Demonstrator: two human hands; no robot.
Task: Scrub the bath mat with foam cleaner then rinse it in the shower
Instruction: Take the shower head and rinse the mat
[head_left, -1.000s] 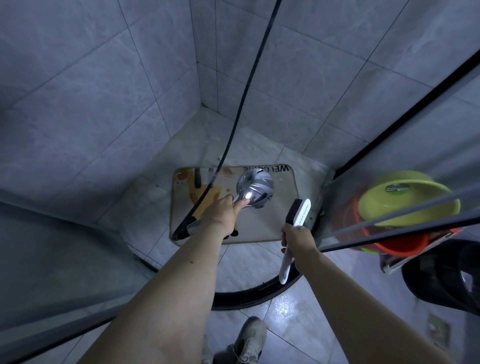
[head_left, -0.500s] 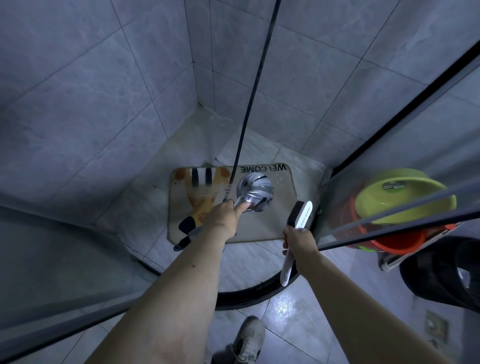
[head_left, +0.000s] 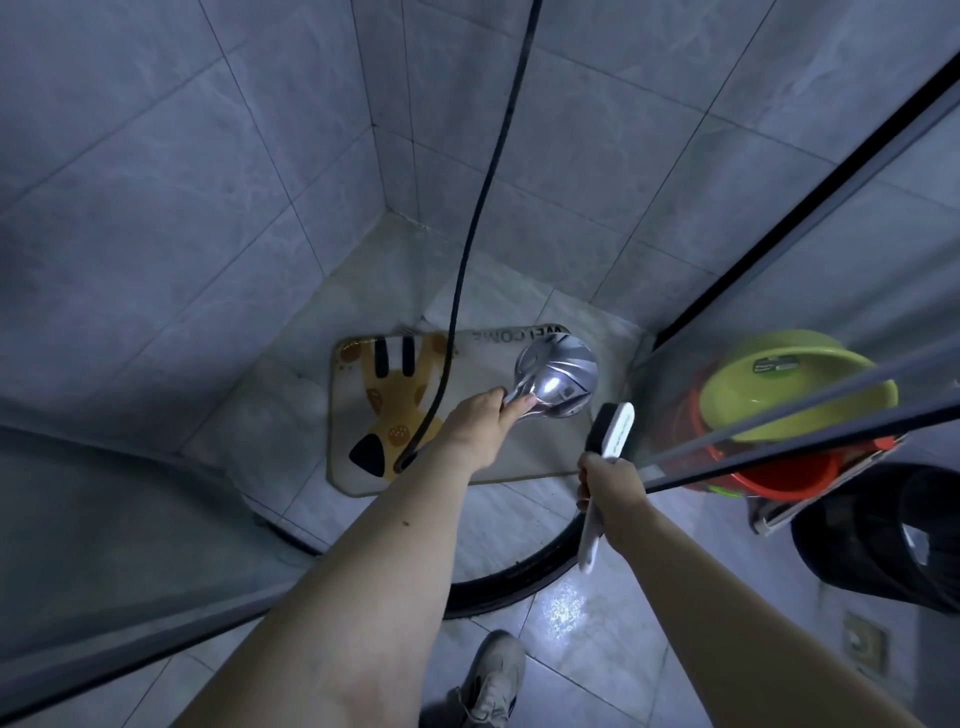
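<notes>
2 hands are busy: the left hand (head_left: 475, 434) grips the shiny shower head (head_left: 558, 375) over the bath mat (head_left: 483, 415) on the shower floor, maybe spraying, while the right hand (head_left: 605, 480) grips a scrub brush (head_left: 609, 434).

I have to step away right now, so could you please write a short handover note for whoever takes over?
Left hand grips the shower head by its handle, held over the bath mat.
Right hand grips the scrub brush, bristles clear of the mat.
The mat lies flat on the shower floor, its WELCOME edge toward the corner.
Done: no foam visible on the mat; I cannot tell whether scrubbing is finished.
Left: rinsing; no water spray is visible.
</notes>
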